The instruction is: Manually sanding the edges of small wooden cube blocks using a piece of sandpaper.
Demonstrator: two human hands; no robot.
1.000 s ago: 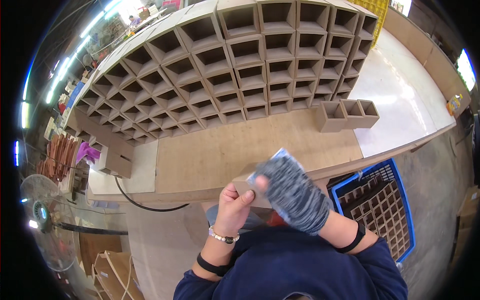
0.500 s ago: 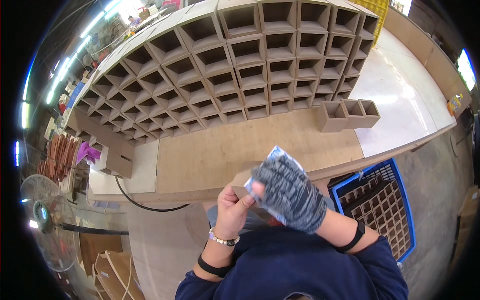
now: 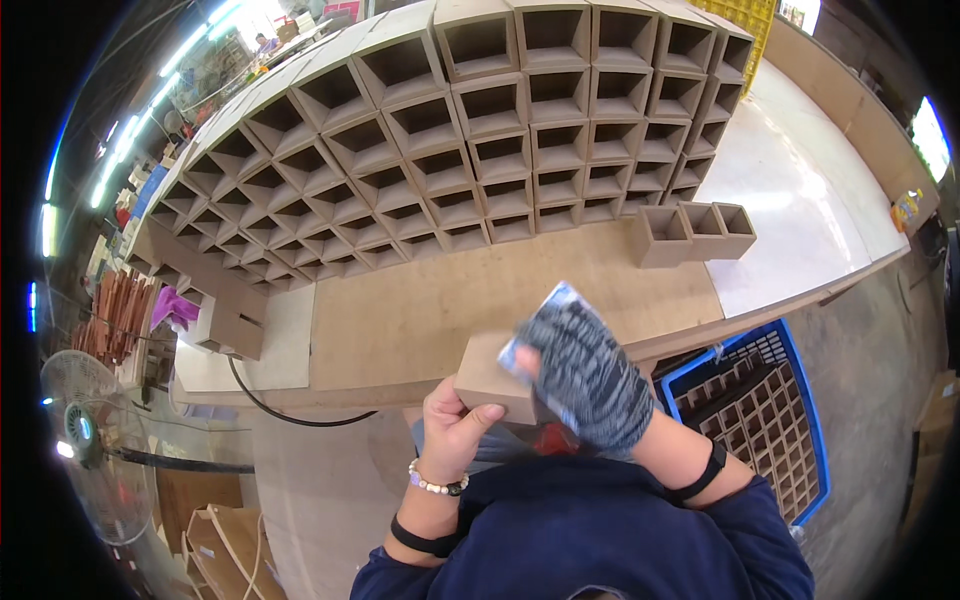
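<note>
Between my hands is a small brown board box [image 3: 492, 380], held over the near edge of the table. My bare left hand [image 3: 452, 425] grips its near left side, the thumb along the lower edge. My right hand [image 3: 590, 378], in a grey knitted glove with bare fingertips, is closed on a white and blue printed sheet [image 3: 562, 293]. That sheet lies against the right side of the box. What the sheet's underside looks like is hidden by the glove.
Stacked open boxes [image 3: 500, 155] form a wall across the wooden table [image 3: 420, 320]. Three joined boxes [image 3: 692, 236] stand at the right. A blue crate [image 3: 822, 440] of boxes sits below right. A fan [image 3: 85, 430] and black cable [image 3: 275, 408] are at the left.
The box has turned, so a broad face now shows toward me. My left hand has shifted slightly left; my right hand with the sheet has moved slightly up and right.
</note>
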